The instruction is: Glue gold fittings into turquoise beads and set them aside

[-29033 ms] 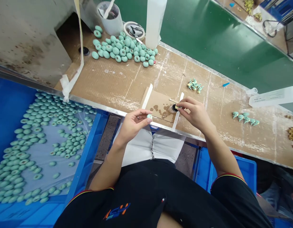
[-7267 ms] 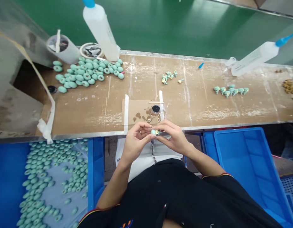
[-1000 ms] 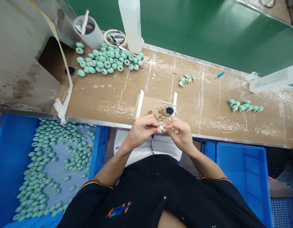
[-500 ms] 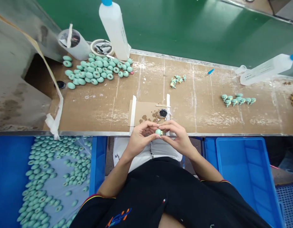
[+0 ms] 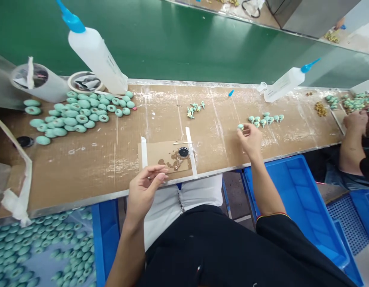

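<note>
My right hand (image 5: 251, 140) is stretched out over the cardboard bench top, its fingers closed on a small pale-green egg-shaped piece (image 5: 240, 126). Just beyond those fingers sits a cluster of assembled egg figures (image 5: 265, 120) with small limbs and yellowish parts. My left hand (image 5: 144, 191) is at the bench's front edge, holding nothing, thumb and fingers apart. Near it lies a taped-down cardboard sheet (image 5: 152, 154) with brown stains, a small pot of black liquid (image 5: 183, 152) and a thin stick (image 5: 182, 143). Farther back are small green limb pieces (image 5: 195, 109).
Hollow green eggs (image 5: 82, 113) are heaped at the left, beside a white bottle (image 5: 97, 59), a tape roll (image 5: 86, 81) and a tub (image 5: 43, 83). Another bottle (image 5: 284, 84) stands at the back right. Blue bins (image 5: 304, 207) are below the bench. A co-worker's hand (image 5: 355, 121) is far right.
My hands have parted. The right carried the egg piece rightward to the assembled cluster; the left moved left, off the piece. The camera view has turned to the right.
</note>
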The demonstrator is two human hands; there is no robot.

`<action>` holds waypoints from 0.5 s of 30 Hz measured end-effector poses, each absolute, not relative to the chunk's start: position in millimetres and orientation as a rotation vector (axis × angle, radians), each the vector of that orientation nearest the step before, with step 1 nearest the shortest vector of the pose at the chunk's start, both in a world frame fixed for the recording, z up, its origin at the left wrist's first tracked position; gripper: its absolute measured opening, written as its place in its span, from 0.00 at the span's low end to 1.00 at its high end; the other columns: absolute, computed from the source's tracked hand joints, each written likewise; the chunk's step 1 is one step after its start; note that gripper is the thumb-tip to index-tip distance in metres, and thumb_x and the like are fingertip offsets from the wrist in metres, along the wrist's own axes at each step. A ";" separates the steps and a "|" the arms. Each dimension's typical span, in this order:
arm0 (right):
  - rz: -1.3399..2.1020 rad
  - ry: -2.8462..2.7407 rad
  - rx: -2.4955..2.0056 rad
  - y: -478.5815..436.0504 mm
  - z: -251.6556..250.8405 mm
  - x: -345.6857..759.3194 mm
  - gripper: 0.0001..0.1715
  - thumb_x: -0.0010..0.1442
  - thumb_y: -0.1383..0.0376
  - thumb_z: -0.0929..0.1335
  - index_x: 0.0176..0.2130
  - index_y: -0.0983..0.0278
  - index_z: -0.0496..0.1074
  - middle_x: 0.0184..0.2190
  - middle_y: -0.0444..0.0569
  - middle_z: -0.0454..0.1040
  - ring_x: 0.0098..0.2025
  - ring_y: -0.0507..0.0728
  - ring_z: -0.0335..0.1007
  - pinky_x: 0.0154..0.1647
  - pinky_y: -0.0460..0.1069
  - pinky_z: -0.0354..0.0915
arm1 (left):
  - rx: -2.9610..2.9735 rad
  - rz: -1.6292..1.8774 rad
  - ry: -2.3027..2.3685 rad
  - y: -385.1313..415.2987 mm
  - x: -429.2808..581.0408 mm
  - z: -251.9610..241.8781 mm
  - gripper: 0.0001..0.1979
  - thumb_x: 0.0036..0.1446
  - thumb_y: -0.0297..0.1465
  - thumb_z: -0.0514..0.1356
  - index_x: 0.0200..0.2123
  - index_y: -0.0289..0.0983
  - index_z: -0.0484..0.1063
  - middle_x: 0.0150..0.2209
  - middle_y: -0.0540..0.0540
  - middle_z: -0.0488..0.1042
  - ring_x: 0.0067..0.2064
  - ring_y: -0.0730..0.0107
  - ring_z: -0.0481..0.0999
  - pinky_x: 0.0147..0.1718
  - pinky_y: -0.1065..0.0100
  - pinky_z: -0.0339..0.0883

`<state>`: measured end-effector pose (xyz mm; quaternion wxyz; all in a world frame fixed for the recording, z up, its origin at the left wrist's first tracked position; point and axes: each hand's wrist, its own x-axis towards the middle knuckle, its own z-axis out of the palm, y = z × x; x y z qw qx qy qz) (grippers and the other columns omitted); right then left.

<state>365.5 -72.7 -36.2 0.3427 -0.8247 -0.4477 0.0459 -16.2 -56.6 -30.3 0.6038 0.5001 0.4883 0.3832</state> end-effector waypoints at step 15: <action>-0.137 -1.066 -2.389 -76.2 -65.3 414.0 0.27 0.57 0.63 0.67 0.56 0.68 0.71 0.53 0.67 0.70 0.58 0.73 0.69 0.61 0.67 0.66 | 1.675 1.101 2.072 46.3 -111.3 -17.0 0.07 0.51 0.26 0.67 0.36 0.38 0.77 0.39 0.47 0.76 0.43 0.59 0.74 0.52 0.57 0.69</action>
